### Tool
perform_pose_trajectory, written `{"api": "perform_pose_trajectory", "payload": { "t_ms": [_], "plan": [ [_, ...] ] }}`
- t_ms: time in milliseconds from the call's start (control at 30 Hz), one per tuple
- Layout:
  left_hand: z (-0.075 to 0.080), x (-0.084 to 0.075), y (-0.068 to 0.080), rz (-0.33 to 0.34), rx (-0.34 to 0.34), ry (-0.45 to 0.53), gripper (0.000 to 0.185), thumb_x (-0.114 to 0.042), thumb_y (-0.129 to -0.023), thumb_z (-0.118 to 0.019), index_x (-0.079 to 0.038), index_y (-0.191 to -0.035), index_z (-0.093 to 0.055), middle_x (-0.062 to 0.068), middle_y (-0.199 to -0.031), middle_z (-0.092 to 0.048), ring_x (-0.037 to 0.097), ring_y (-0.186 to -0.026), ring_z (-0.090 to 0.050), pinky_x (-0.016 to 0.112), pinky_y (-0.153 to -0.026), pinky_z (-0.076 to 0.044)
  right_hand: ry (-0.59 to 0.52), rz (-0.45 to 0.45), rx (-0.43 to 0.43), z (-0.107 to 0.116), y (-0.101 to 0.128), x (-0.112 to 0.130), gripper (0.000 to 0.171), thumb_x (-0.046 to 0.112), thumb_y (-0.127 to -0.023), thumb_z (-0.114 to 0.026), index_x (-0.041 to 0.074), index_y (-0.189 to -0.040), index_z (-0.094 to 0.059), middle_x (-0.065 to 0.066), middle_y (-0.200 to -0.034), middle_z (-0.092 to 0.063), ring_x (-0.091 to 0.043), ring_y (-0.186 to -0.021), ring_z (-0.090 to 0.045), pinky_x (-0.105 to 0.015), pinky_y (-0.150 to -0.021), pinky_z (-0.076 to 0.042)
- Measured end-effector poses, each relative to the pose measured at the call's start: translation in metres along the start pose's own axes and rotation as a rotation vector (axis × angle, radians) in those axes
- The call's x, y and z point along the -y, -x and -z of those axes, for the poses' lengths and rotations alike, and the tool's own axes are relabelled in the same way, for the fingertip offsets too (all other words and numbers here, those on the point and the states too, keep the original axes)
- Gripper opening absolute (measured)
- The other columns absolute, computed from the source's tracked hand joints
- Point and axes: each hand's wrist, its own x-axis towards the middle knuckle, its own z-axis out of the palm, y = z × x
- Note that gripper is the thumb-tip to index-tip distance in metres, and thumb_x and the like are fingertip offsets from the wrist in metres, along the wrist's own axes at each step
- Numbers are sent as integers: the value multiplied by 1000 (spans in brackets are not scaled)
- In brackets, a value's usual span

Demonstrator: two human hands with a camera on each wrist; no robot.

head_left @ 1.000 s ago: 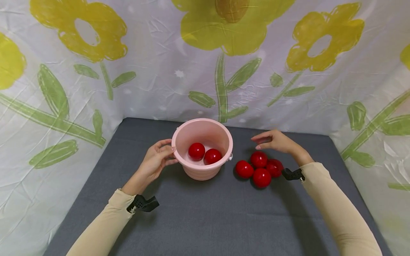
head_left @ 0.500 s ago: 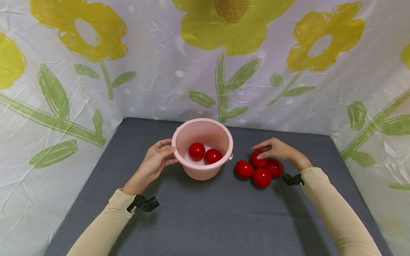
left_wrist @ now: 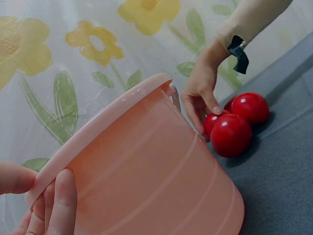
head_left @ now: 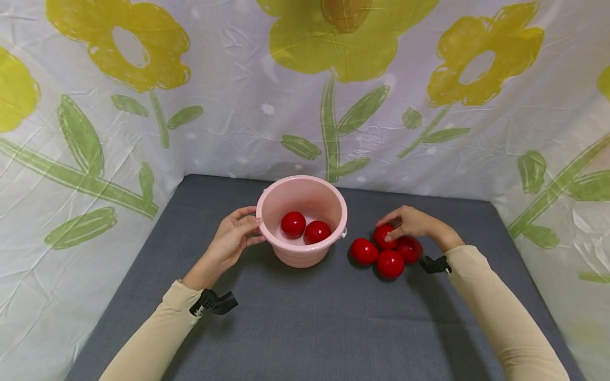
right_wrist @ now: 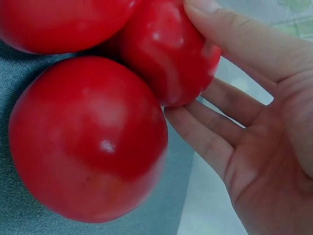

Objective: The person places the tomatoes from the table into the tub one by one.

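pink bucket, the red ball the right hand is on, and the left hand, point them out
pink bucket (head_left: pixel 333 203), head view, far inner wall
red ball (head_left: pixel 383 234), head view, its exposed left side
left hand (head_left: pixel 229 242), head view, back of hand

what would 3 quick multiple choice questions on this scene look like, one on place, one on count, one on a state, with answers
1. Where does the pink bucket stand relative to the loose red balls?
A. right of them
B. left of them
C. on top of them

2. How many red balls lie inside the bucket?
A. two
B. four
C. none

3. What is the right hand doing?
A. lying flat on the grey mat
B. holding the bucket rim
C. closing its fingers on one loose ball

Answers:
1 B, the head view shows the bucket left of the cluster.
2 A, two balls show inside it.
3 C, thumb and fingers curl round the ball in the right wrist view, while the left hand holds the rim.
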Motion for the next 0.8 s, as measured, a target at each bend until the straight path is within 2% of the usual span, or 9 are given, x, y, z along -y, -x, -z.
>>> {"api": "perform_pose_trajectory", "payload": {
  "t_ms": [133, 267, 433, 633, 800],
  "plan": [
    [-1, 0, 0, -3, 4, 10, 49, -5, -96, -60, -2, -138, -33, -4, -89, -65, 8, -75, -66, 24, -70, -63, -29, -9, -13, 2, -1, 4, 45, 17, -80, -83, 5, -121, -69, -18, -124, -69, -33, -114, -66, -43, -95, -58],
    [-1, -1, 0, -11, 7, 18, 48, -4, -97, -59, -2, -137, -32, -5, -88, -65, 7, -74, -66, 23, -69, -62, -53, -9, -40, 7, -3, 9, 45, 17, -80, -82, 5, -122, -69, -18, -122, -70, -33, -113, -67, -34, -90, -58],
    [-1, -1, 0, -12, 10, 19, 48, -4, -97, -59, -2, -137, -33, -5, -88, -65, 7, -74, -65, 23, -69, -62, -29, 0, -62, 16, -4, 18, 49, 22, -82, -81, 8, -126, -67, -14, -127, -69, -30, -116, -65, -24, -89, -56],
    [-1, 0, 0, -10, 4, 38, 44, -3, -96, -59, -4, -133, -35, -4, -87, -65, 7, -73, -65, 24, -68, -63, -30, 61, -128, 34, -6, 36, 49, 24, -84, -80, 10, -128, -66, -14, -129, -67, -29, -112, -66, -22, -82, -58],
    [-1, 0, 0, -12, 4, 39, 46, -3, -96, -59, -4, -135, -34, -4, -88, -65, 7, -73, -65, 24, -69, -63, -56, 72, -166, 46, -8, 54, 47, 20, -84, -79, 9, -128, -66, -16, -132, -65, -32, -117, -63, -20, -79, -58]
  ]
}}
